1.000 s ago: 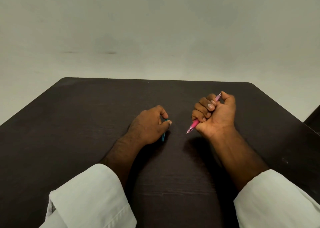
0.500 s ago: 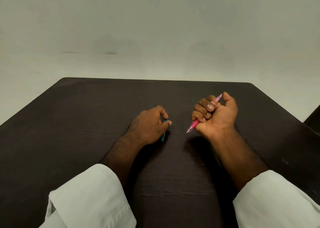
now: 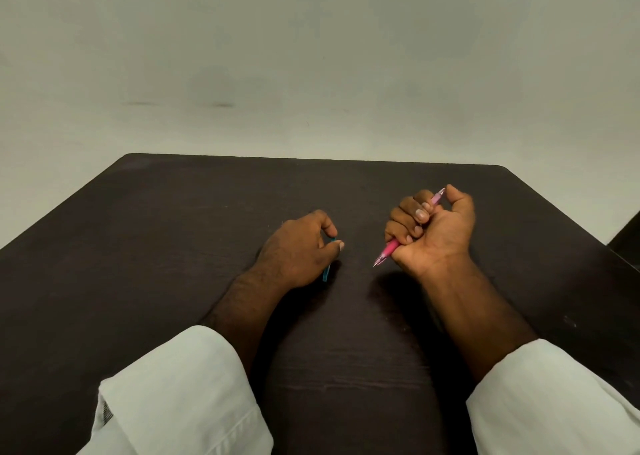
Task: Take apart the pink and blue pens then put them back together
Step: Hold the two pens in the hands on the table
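Gripping the pink pen (image 3: 389, 249) in a fist, the right hand (image 3: 433, 233) rests on the table (image 3: 173, 246), the pen's tip poking out toward the left hand (image 3: 298, 250), which pinches the blue pen (image 3: 325, 274), mostly hidden beneath it.

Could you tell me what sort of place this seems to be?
Probably a plain indoor desk workspace: a dark wood-grain table, a blank pale wall behind it, and a pink pen in the right hand, a blue pen in the left hand.
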